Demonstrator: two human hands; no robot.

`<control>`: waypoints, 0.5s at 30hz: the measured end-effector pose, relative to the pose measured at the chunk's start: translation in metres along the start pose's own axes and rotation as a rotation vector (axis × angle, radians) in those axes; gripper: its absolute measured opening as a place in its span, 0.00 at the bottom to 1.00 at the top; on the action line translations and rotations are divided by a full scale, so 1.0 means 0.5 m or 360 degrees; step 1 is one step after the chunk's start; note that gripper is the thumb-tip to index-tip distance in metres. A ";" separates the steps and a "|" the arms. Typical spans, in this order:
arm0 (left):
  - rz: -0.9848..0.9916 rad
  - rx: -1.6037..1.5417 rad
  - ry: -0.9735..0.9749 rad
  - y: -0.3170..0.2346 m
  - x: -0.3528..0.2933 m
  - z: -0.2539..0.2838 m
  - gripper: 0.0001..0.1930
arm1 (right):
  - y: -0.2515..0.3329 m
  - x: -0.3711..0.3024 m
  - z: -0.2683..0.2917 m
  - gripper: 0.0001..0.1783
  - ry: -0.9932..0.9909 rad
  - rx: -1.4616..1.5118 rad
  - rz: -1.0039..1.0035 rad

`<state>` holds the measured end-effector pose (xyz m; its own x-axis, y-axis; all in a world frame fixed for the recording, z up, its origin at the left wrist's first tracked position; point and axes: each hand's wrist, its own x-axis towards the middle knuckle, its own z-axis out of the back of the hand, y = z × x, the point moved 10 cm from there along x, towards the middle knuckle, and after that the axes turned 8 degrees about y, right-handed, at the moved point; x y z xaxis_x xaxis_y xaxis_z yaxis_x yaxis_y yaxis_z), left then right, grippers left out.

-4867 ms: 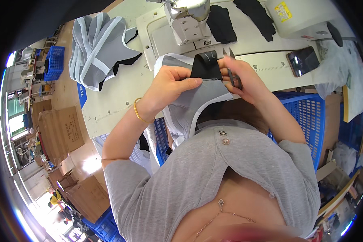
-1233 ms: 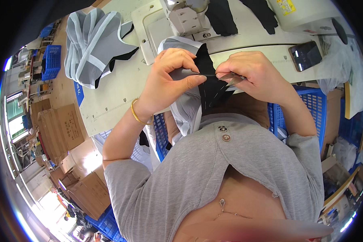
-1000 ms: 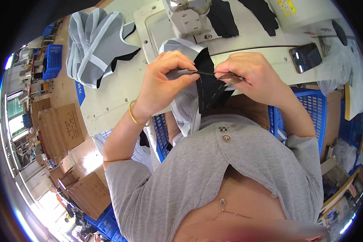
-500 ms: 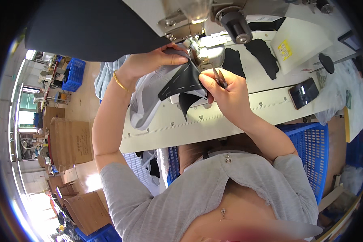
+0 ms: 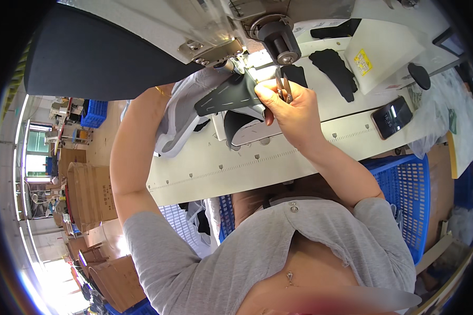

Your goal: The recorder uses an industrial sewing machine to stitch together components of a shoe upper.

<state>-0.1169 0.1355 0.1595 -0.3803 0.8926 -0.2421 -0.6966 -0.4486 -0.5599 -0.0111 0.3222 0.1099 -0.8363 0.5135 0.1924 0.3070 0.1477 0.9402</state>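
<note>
In the head view, a black fabric piece [image 5: 230, 95] with short pale dashes along its edges lies up against the sewing machine's lit needle area [image 5: 240, 64]. My right hand [image 5: 294, 107] pinches its right edge between thumb and fingers. Small dark thread snips [image 5: 285, 88] stick up, points first, from that same hand. Grey fabric [image 5: 186, 100] hangs beside the black piece and trails onto the table. My left forearm [image 5: 134, 142] reaches up behind the machine's dark panel [image 5: 105, 58]. That panel hides the left hand and its fingers.
The white sewing table [image 5: 205, 173] carries a ruler strip along its front. Black cut pieces [image 5: 335, 71] lie right of the machine head. A phone [image 5: 392, 118] rests near clear plastic bags [image 5: 431, 126]. A blue basket [image 5: 412, 205] stands below at right; cardboard boxes [image 5: 92, 194] stand left.
My left hand has slid up and leftward behind the dark panel, out of sight. The fabric has shifted slightly left with it. My right hand keeps its pinch. The view has tilted a little.
</note>
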 end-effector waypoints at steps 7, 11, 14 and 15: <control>-0.0185 0.0518 -0.0193 -0.018 0.011 0.022 0.12 | -0.003 -0.003 0.016 0.09 -0.0072 -0.0075 0.0059; -0.0189 0.0828 -0.0380 -0.066 0.143 0.044 0.12 | 0.007 -0.007 -0.027 0.08 0.0055 -0.0115 0.0072; -0.0216 0.1105 -0.0499 -0.023 0.207 0.128 0.12 | 0.019 -0.011 -0.038 0.09 0.0085 -0.0121 0.0058; -0.0257 0.1199 -0.0523 -0.053 0.197 0.101 0.12 | 0.019 -0.011 -0.025 0.09 0.0058 -0.0125 0.0034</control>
<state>-0.1667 0.2331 0.1903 -0.3173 0.9426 0.1043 -0.9336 -0.3298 0.1401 -0.0096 0.3102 0.1215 -0.8462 0.4847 0.2213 0.2895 0.0695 0.9546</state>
